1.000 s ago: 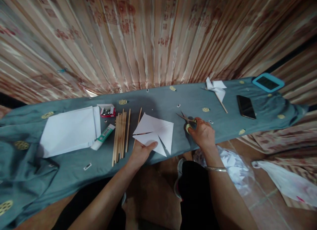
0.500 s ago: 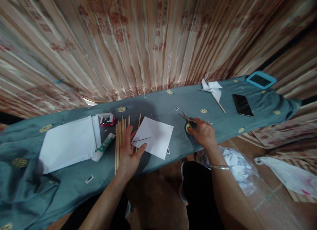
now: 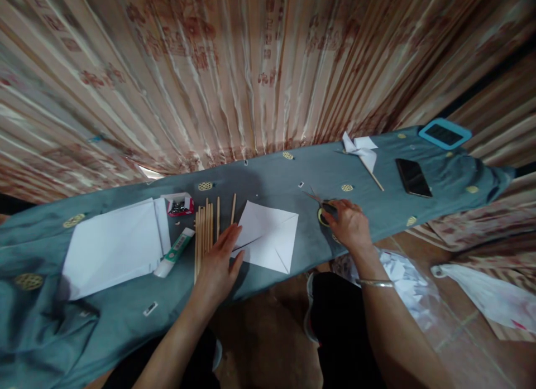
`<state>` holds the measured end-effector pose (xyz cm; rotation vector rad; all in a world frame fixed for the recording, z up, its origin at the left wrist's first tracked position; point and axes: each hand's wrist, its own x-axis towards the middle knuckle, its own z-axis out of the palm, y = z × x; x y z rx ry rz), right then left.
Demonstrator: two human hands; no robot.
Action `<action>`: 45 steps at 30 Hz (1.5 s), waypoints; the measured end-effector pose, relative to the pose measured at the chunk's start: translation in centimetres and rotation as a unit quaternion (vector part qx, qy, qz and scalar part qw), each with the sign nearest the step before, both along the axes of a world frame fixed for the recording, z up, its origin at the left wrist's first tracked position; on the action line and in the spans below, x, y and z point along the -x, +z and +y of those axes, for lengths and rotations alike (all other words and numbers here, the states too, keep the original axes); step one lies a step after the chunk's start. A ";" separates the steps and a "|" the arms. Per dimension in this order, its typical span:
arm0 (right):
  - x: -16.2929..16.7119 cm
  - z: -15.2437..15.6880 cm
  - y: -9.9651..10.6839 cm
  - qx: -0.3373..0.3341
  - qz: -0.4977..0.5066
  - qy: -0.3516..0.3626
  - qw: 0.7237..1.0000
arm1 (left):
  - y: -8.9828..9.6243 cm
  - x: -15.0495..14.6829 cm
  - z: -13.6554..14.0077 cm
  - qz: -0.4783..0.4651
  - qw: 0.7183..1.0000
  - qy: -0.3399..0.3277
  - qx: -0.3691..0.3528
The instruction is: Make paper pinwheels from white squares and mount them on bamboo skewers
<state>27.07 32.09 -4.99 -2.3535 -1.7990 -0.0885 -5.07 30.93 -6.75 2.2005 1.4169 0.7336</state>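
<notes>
A white paper square (image 3: 271,228) with a slit at its left corner and another line at its lower right corner lies on the cloth-covered table. My left hand (image 3: 218,263) is at the paper's left edge, fingers stretched out and thumb apart, between the paper and a row of thin wooden sticks (image 3: 203,227). To the right of the paper, my right hand (image 3: 349,224) has its fingers closed around the handles of the scissors (image 3: 322,213). Their blades point up and left, away from the paper, slightly parted. Part of the handles is hidden by my fingers.
At left are a paper stack (image 3: 113,249), a glue stick (image 3: 175,253) and a small box of metal bits (image 3: 180,205). A paper pinwheel (image 3: 363,154), a phone (image 3: 413,177) and a blue-framed device (image 3: 444,133) lie at right. A bag of paper scraps (image 3: 404,283) sits below.
The paper has shifted slightly right and lies flatter, its lower right line now showing. My left fingers have come down and leaned right. My right hand has edged slightly right with the scissors.
</notes>
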 end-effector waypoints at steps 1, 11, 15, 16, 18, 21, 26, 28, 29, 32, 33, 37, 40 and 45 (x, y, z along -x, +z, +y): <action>0.0 0.0 0.0 -0.015 0.007 0.004 1.000 | -0.1 0.2 0.1 0.015 1.000 -0.006 -0.004; 8.9 -1.3 -1.4 -0.020 0.080 0.295 0.952 | -0.1 1.8 0.5 0.096 0.994 -0.002 -0.055; 10.5 -2.0 -2.2 0.013 0.063 0.318 0.946 | 0.3 0.9 0.1 0.106 0.990 -0.015 -0.096; 10.6 -2.0 -2.3 0.018 0.062 0.321 0.945 | 0.3 0.5 -0.1 0.109 0.989 -0.037 -0.098; 10.6 -1.9 -2.4 0.024 0.061 0.325 0.943 | 0.2 -0.3 -0.4 0.123 0.986 -0.076 -0.089; 10.7 -1.8 -2.5 0.028 0.053 0.326 0.943 | -0.4 -1.1 -0.8 0.148 0.983 -0.091 -0.062; 10.7 -1.8 -2.8 0.028 0.043 0.332 0.942 | -0.6 -1.4 -1.0 0.154 0.983 -0.091 -0.040; 10.6 -1.8 -2.9 0.022 0.044 0.336 0.940 | -0.4 -1.4 -1.0 0.148 0.984 -0.089 -0.032; 10.6 -1.9 -3.0 0.017 0.047 0.338 0.940 | -0.2 -1.4 -1.0 0.142 0.986 -0.085 -0.029; 10.4 -2.0 -3.2 -0.002 0.060 0.344 0.937 | 0.2 -1.4 -1.0 0.109 0.991 -0.074 -0.033; 10.3 -2.0 -3.3 -0.009 0.067 0.343 0.937 | 0.4 -1.5 -1.0 0.098 0.992 -0.071 -0.036; 10.3 -1.5 -3.0 -0.044 0.100 0.320 0.941 | 1.3 -1.8 -1.2 0.047 0.996 -0.066 -0.043; 10.7 -0.5 -2.9 -0.069 0.155 0.297 0.940 | 2.2 -2.6 -1.6 -0.008 0.996 -0.076 -0.050; 13.0 -0.3 -3.6 -0.078 0.202 0.321 0.922 | 3.3 -3.8 -1.8 -0.079 0.991 -0.079 -0.068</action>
